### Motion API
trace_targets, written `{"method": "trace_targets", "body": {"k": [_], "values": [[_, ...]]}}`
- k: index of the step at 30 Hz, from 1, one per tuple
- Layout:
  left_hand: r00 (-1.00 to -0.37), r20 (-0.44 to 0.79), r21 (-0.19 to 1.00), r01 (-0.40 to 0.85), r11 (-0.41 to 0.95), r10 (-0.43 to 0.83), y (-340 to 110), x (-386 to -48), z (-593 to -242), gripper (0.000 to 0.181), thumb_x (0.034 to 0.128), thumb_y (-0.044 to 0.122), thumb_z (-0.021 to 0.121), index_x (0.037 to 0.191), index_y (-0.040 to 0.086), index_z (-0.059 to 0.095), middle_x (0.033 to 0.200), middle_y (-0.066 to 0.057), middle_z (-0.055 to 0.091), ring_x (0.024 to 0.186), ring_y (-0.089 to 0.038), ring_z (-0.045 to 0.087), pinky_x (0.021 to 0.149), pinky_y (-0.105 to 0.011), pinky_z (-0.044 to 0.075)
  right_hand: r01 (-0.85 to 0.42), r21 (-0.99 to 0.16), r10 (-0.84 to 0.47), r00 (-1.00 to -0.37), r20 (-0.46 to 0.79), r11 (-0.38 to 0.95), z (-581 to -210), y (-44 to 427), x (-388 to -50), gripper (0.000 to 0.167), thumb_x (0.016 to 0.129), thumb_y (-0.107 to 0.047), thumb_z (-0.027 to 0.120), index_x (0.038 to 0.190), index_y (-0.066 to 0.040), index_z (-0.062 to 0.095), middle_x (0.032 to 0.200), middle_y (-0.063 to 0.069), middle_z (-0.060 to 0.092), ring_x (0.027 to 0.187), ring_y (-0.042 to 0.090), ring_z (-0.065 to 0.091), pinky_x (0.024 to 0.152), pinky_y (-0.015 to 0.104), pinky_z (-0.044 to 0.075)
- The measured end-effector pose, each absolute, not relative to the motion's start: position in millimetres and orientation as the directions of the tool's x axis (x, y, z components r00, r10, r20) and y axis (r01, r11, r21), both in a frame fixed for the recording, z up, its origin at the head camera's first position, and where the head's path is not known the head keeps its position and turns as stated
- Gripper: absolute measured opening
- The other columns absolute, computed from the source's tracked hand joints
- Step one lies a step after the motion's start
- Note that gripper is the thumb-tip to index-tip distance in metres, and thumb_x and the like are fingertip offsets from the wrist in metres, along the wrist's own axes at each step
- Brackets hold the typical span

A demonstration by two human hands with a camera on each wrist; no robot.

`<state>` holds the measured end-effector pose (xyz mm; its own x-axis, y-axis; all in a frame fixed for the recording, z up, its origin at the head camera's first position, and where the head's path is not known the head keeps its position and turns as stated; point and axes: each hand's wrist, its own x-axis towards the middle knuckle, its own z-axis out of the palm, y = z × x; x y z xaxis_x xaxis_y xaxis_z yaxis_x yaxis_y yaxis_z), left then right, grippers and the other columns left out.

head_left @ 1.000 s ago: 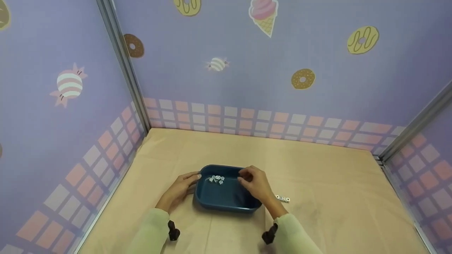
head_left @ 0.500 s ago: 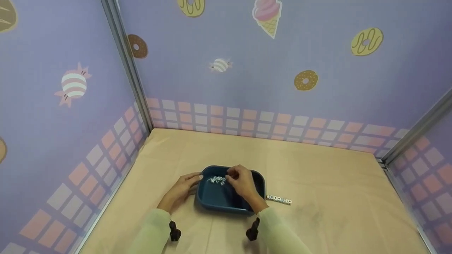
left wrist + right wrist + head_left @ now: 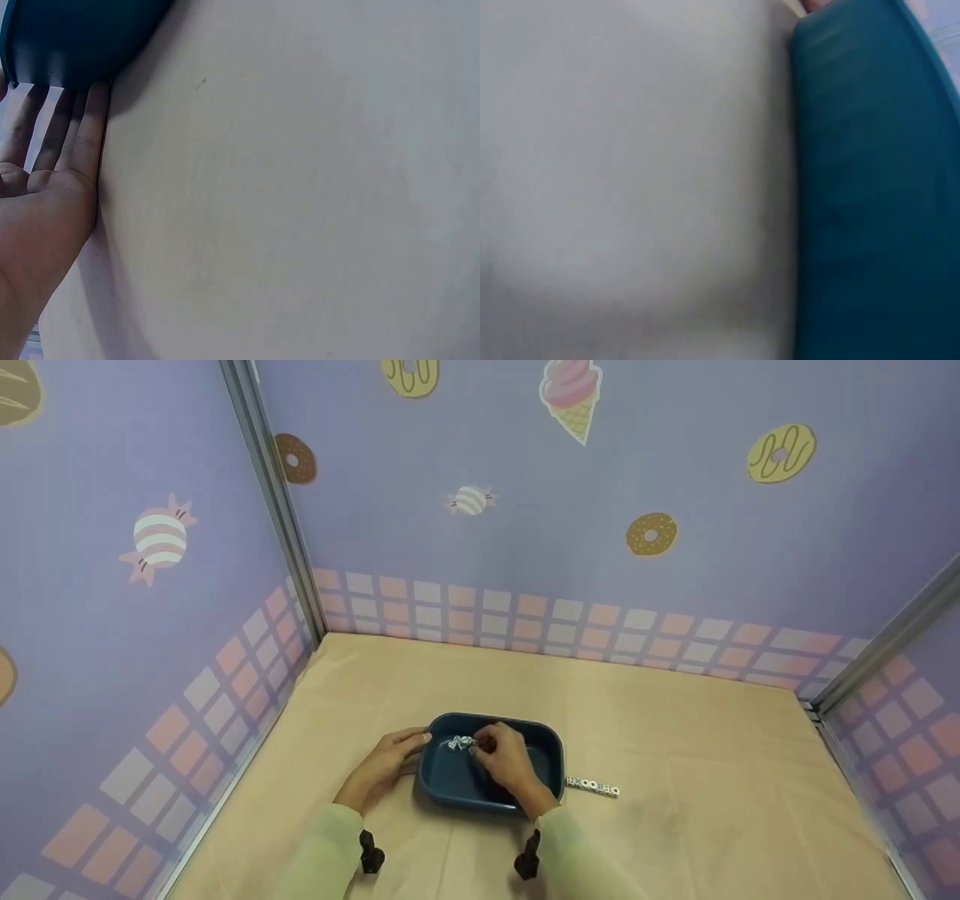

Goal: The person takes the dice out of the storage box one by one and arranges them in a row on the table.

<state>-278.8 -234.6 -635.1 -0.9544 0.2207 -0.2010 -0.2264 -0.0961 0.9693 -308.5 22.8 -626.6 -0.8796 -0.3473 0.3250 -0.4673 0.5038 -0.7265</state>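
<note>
In the head view a dark blue tray [image 3: 472, 796] holds a small cluster of white dice [image 3: 456, 743] near its back left. My left hand [image 3: 386, 761] touches the tray's left end, thumb tip at the rim. In the left wrist view its straight fingers [image 3: 88, 135] meet the tray's outer wall [image 3: 82, 45]. Inside the tray, my right hand [image 3: 506, 757] is at the right edge of the dice, thumb and index finger bent toward them. Whether a die is between those fingertips cannot be made out. The right wrist view shows mainly the tray's outer side [image 3: 877, 195].
A straight row of white dice [image 3: 592, 787] lies on the beige cloth [image 3: 705, 780] just right of the tray. Patterned purple panels [image 3: 525, 532] stand behind and at both sides, joined by metal posts [image 3: 281, 502].
My right hand has moved left inside the tray, from its right part to the dice, uncovering the row on the cloth. The left hand stays on the tray's left end.
</note>
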Motion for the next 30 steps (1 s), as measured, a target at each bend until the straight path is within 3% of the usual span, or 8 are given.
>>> {"method": "trace_targets", "body": {"k": [16, 30], "values": [[-0.952, -0.209, 0.969, -0.232, -0.083, 0.221, -235.4, -278.6, -634.0, 0.061, 0.1076, 0.034, 0.065, 0.156, 0.0, 0.049, 0.154, -0.023, 0.055, 0.135, -0.034, 0.061, 0.106, -0.041, 0.055, -0.492, -0.674, -0.44, -0.858, 0.267, 0.551, -631.5, 22.5, -310.0, 0.012, 0.092, -0.002, 0.081, 0.103, -0.004, 0.077, 0.094, 0.006, 0.068, 0.085, 0.017, 0.067, 0.076, 0.033, 0.059], [-0.952, -0.228, 0.969, -0.243, -0.052, 0.204, -236.2, -280.0, -634.9, 0.063, 0.1054, 0.039, 0.068, 0.155, 0.003, 0.052, 0.154, -0.02, 0.055, 0.137, -0.032, 0.06, 0.107, -0.042, 0.054, -0.451, -0.674, -0.432, -0.877, 0.211, 0.585, -631.2, 22.2, -310.7, 0.013, 0.09, 0.0, 0.081, 0.101, -0.005, 0.075, 0.094, 0.004, 0.067, 0.086, 0.015, 0.063, 0.078, 0.035, 0.057]]}}
